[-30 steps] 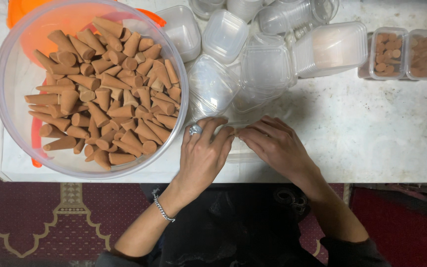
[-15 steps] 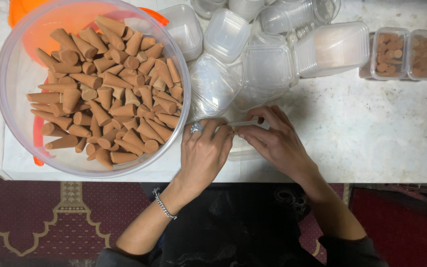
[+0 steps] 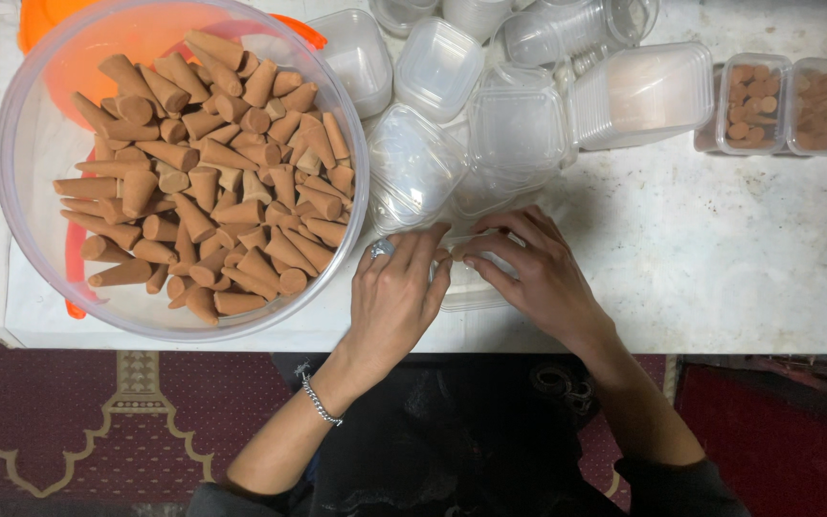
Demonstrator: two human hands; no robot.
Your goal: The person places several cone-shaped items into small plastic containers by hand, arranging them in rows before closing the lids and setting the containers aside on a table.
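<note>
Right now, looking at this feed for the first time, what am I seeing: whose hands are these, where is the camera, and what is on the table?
There is no machine here: a person works with two bare hands, filmed by a camera worn on their head, looking straight down. The left hand, with a ring and a wrist chain, and the right hand meet over a small clear plastic container at the front edge of the white table. Their fingers pinch something small and brown between them; it is too hidden to name. To the left stands a large clear bowl full of brown cones. Behind the hands lie empty clear containers, and at far right, filled containers of the same brown pieces.
</note>
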